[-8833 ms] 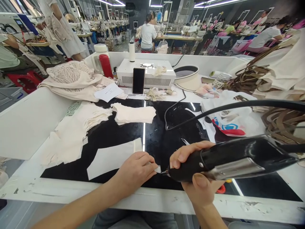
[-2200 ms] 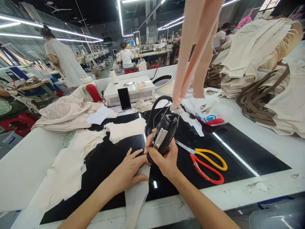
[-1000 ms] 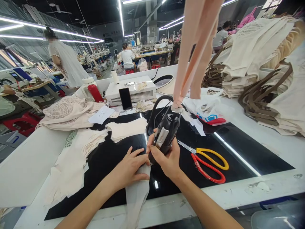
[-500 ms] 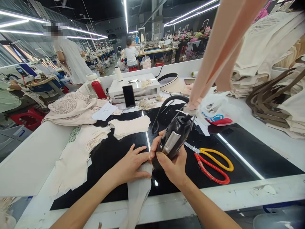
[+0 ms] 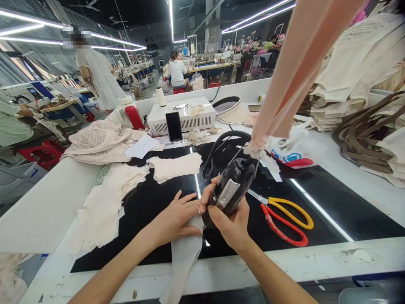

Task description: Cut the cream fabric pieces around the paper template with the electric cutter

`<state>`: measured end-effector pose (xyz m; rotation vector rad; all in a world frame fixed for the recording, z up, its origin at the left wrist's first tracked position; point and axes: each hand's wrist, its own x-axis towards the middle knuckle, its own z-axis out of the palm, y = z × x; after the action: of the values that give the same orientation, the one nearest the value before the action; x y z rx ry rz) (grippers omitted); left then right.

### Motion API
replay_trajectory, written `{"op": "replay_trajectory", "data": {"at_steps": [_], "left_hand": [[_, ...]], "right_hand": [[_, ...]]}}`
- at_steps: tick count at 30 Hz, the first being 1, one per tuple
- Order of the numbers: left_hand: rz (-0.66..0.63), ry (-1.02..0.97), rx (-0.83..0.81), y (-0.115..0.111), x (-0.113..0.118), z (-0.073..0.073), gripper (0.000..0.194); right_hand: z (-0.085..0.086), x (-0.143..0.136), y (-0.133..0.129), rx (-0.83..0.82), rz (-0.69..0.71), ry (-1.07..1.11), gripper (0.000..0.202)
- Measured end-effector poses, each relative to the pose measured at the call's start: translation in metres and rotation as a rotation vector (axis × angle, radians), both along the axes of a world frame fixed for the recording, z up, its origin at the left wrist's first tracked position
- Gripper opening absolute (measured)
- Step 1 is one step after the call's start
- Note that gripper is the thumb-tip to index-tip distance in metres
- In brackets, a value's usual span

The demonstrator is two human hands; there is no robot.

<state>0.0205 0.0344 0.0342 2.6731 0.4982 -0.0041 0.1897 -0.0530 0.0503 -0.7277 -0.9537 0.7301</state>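
Note:
My right hand (image 5: 230, 221) is wrapped round a black corded hand-held power tool (image 5: 233, 185) with a silver plate on its side. Its lower end points down beside my left fingertips, and the working tip is hidden. Pink fabric strips (image 5: 284, 80) come from above and are tied at the tool's top. My left hand (image 5: 177, 217) lies flat, fingers spread, on a thin pale fabric strip (image 5: 185, 257) that hangs over the table's front edge. To the right of the tool, scissors (image 5: 286, 219) with one yellow and one red handle rest on the black panel (image 5: 329, 190).
Cream fabric pieces (image 5: 101, 211) are stacked at the left, with another stack (image 5: 175, 166) behind my left hand. A phone (image 5: 174, 126) leans on a white vented box (image 5: 186, 114). Brown straps (image 5: 357, 131) and piled fabric (image 5: 344, 80) stand right. Two people (image 5: 98, 80) are farther off.
The whole view has shifted slightly, so things sit a little farther right. Both hands, the tool and the fabric strip keep nearly the same position on the panel.

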Motion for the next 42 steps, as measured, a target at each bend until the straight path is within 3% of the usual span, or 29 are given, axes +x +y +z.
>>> {"op": "replay_trajectory", "data": {"at_steps": [2, 5, 9, 12, 16, 19, 22, 28, 35, 42], "left_hand": [[0.038, -0.079, 0.076, -0.010, -0.009, -0.001, 0.048], [0.208, -0.246, 0.192, -0.035, -0.023, -0.001, 0.017], [0.227, -0.244, 0.264, -0.068, -0.034, -0.006, 0.025], [0.208, -0.214, 0.299, -0.077, -0.036, -0.014, 0.024], [0.162, -0.200, 0.282, -0.063, -0.044, -0.018, 0.034], [0.079, -0.185, 0.248, -0.046, -0.054, -0.015, 0.051], [0.017, -0.167, 0.248, -0.033, -0.061, -0.011, 0.057], [0.045, -0.233, 0.272, -0.022, -0.046, -0.007, 0.049], [0.055, -0.251, 0.271, -0.007, -0.017, -0.024, 0.043], [0.047, -0.220, 0.242, -0.004, -0.025, -0.029, 0.040]], "right_hand": [[0.006, 0.002, 0.000, 0.022, -0.002, 0.009, 0.035], [0.012, 0.005, 0.001, 0.054, -0.012, 0.037, 0.038], [0.014, 0.009, 0.004, 0.064, -0.019, 0.069, 0.039], [0.015, 0.009, 0.005, 0.064, -0.015, 0.076, 0.039], [0.018, 0.009, 0.004, 0.071, -0.002, 0.080, 0.041], [0.019, 0.010, 0.002, 0.068, 0.009, 0.089, 0.041], [0.020, 0.011, 0.000, 0.054, 0.019, 0.087, 0.041], [0.015, 0.011, -0.004, 0.046, 0.048, 0.061, 0.040], [0.010, 0.015, -0.016, 0.041, 0.052, 0.026, 0.037], [0.008, 0.019, -0.027, 0.032, 0.031, -0.005, 0.035]]}}
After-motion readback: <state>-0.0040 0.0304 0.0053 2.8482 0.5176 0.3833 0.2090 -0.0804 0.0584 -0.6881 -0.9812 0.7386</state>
